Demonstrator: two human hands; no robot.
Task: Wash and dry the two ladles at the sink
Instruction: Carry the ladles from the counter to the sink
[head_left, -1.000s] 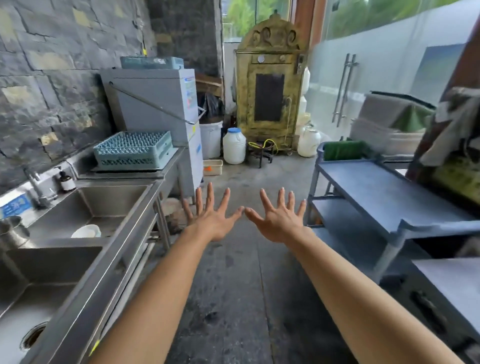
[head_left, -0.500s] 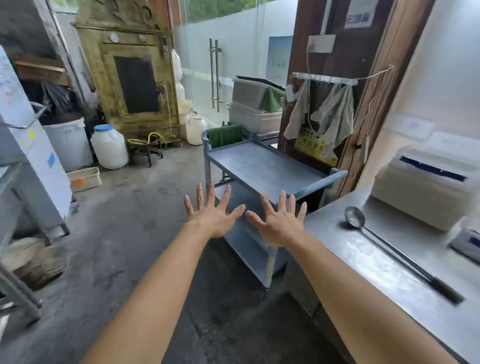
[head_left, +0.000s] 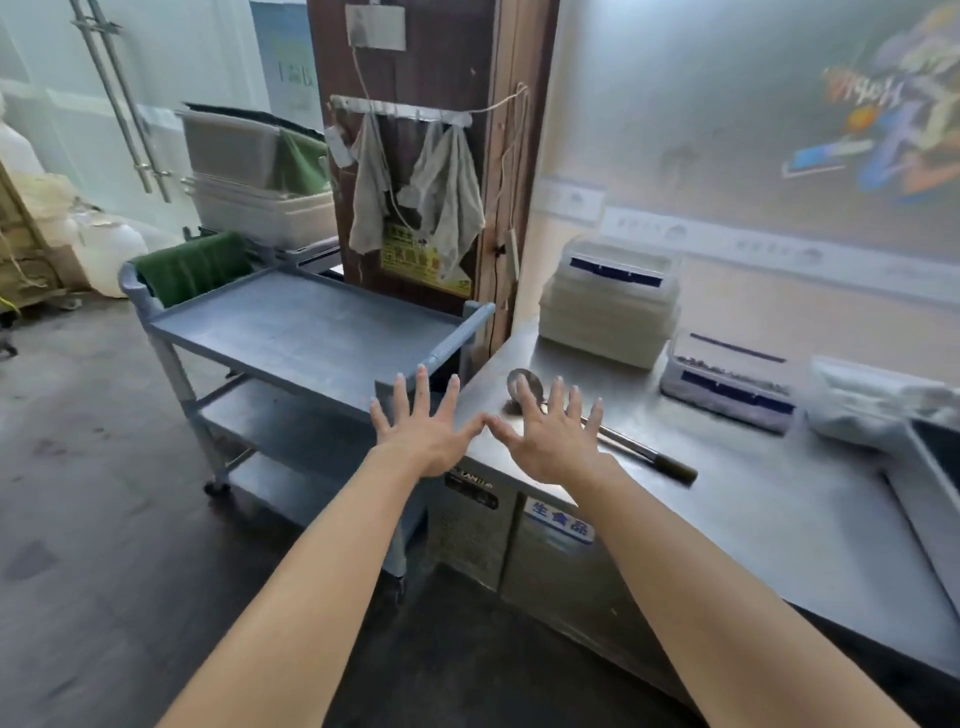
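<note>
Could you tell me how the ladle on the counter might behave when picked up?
The ladle looks metal, so probably stiff. Its bowl sits at one end of a long handle, so it may tip bowl-down if held far back. It could slide on the smooth counter.

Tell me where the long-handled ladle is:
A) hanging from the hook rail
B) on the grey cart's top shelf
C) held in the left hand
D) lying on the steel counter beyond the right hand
D: the ladle lies flat on the steel counter, partly hidden by the open right hand.
</note>
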